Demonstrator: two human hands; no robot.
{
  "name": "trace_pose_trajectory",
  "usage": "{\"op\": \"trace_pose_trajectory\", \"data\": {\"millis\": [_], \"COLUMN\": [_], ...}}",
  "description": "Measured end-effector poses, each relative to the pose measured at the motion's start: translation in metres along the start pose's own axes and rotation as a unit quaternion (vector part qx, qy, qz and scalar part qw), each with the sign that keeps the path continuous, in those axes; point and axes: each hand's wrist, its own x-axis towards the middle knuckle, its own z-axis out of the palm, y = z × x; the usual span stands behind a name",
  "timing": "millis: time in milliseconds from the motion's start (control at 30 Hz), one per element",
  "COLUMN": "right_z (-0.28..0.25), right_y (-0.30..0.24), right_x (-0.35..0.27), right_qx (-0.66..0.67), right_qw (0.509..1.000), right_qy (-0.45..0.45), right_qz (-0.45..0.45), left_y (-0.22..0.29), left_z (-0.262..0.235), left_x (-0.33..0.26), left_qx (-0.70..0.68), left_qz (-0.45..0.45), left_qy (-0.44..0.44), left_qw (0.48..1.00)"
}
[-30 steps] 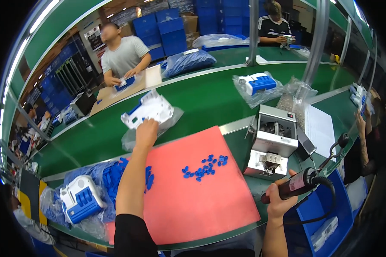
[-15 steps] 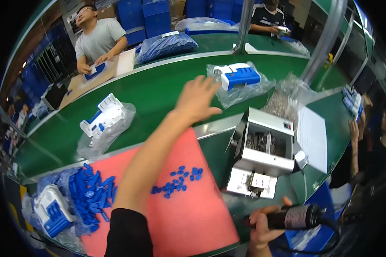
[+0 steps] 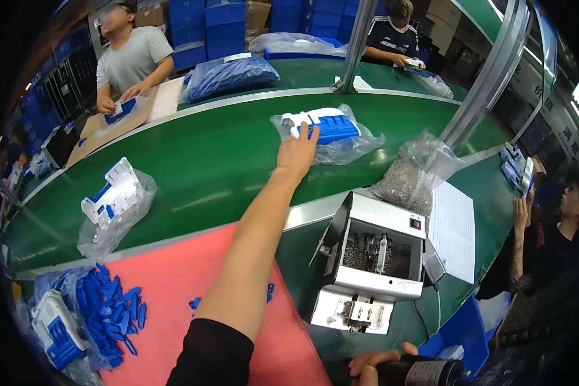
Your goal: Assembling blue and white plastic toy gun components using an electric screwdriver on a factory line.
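Left hand [image 3: 296,156] is being held out over the green belt [image 3: 206,174], fingers partly spread. The near-left edge of a blue-and-white housing [image 3: 336,132] is being overlapped by the fingertips; whether it is being gripped cannot be told, thumb being hidden. Right hand [image 3: 372,359] is being cut off by the lower picture edge; a dark cylindrical handheld tool [image 3: 431,373] is being gripped in it, fingers wrapped around.

The housing is being seen just beyond the left hand, up and slightly right, and well apart from the right hand. It is being supported on a clear plastic bag [image 3: 347,153] on the belt. A second housing, white [image 3: 114,194], is being left well to the left, also on clear plastic. The pink mat [image 3: 174,270] is being crossed by the left forearm [image 3: 251,244]; a heap of blue pieces [image 3: 112,312] is being kept at its left side. A metal box-shaped machine [image 3: 379,280] is being placed between the two hands, right of the mat.
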Motion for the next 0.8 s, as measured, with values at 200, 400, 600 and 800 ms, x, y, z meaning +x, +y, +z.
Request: {"op": "trace_pose_trajectory", "data": {"millis": [200, 400, 600, 800], "right_z": [0.011, -0.001, 0.037, 0.033], "right_y": [0.01, 0.019, -0.023, -0.005], "right_x": [0.007, 0.014, 0.014, 0.013], "right_qx": [-0.002, 0.092, -0.028, -0.049], "right_qw": [0.995, 0.991, 0.993, 0.995], "right_qy": [0.103, 0.096, 0.105, 0.072], "right_qz": [-0.003, 0.014, 0.054, -0.057], "left_y": [-0.042, -0.091, -0.066, 0.0], "left_z": [-0.079, -0.216, -0.311, -0.31], "left_x": [-0.036, -0.131, -0.303, -0.448], "left_qx": [0.061, 0.029, 0.046, 0.114], "left_qz": [-0.017, -0.092, -0.144, -0.108], "left_qy": [0.045, 0.074, 0.147, 0.155], "left_qw": [0.997, 0.993, 0.977, 0.975]}}
